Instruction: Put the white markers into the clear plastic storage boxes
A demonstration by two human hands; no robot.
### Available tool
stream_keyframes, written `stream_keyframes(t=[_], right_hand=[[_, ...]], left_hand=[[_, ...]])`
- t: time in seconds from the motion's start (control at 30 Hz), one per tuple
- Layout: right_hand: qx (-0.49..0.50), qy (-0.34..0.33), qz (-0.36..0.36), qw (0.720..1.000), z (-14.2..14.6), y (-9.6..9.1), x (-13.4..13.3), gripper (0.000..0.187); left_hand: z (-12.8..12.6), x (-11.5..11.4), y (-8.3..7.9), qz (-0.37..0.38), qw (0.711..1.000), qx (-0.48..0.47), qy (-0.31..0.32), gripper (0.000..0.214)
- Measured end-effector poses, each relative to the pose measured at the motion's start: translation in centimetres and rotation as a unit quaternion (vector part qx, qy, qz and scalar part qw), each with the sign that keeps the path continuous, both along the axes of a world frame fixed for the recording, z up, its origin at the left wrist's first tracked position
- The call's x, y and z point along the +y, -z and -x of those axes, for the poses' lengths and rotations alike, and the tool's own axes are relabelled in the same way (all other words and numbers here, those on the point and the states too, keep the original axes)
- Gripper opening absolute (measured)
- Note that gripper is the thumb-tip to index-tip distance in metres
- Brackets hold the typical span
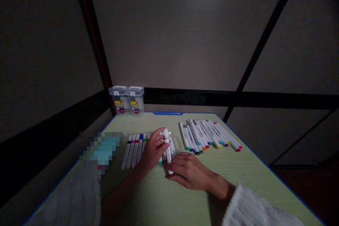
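Note:
A white marker [167, 148] with a dark band near its top end stands out between my two hands. My left hand [155, 148] pinches its upper part between thumb and fingers. Lower down, the fingers of my right hand [189, 171] close on its bottom end. Beneath my left hand lies a clear plastic sleeve [174, 148], with a row of white markers [134, 152] side by side in it or on it. Their bands are black, purple, red, blue and green. My left hand hides the middle of that row.
A loose pile of white markers [206, 132] with coloured ends lies to the right on the pale green table [164, 201]. Two clear lidded boxes [126, 102] stand at the back left. A pixelated bluish item [107, 150] is at the left edge. Walls close in behind.

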State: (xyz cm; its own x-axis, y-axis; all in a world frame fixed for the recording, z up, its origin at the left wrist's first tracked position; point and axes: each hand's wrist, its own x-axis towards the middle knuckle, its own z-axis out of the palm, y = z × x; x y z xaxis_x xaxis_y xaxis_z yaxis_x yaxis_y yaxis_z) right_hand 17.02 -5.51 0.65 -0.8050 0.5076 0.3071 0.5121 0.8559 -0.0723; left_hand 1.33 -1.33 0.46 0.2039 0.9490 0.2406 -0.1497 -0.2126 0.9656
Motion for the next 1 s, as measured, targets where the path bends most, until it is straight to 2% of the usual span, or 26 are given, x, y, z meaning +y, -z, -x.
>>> stream_keyframes(t=[0.13,0.2,0.37,0.47,0.53,0.8,1.0], right_hand=[[0.012,0.012,-0.019,1.000,-0.1,0.1,0.1,0.025],[0.019,0.018,-0.024,0.999,-0.1,0.1,0.2,0.026],[0.037,0.038,-0.023,0.998,-0.1,0.0,0.3,0.026],[0.056,0.054,-0.005,0.997,-0.1,0.0,0.3,0.027],[0.073,0.063,0.008,0.995,-0.2,-0.1,0.4,0.026],[0.084,0.071,0.045,0.993,-0.3,0.0,0.6,0.026],[0.054,0.080,0.029,0.995,-0.4,-0.1,0.9,0.028]], left_hand=[[-0.1,-0.3,0.3,0.007,0.999,0.031,0.044,0.074],[-0.2,-0.4,0.4,0.005,0.997,0.053,0.052,0.076],[-0.3,-0.4,0.8,-0.032,0.990,0.132,0.033,0.057],[-0.2,-0.3,1.0,-0.094,0.976,0.198,0.018,0.035],[0.0,-0.1,1.1,-0.134,0.964,0.229,0.020,0.028],[1.0,0.7,1.7,-0.213,0.922,0.323,0.032,0.033],[1.2,0.9,2.1,-0.249,0.893,0.371,0.050,0.042]])
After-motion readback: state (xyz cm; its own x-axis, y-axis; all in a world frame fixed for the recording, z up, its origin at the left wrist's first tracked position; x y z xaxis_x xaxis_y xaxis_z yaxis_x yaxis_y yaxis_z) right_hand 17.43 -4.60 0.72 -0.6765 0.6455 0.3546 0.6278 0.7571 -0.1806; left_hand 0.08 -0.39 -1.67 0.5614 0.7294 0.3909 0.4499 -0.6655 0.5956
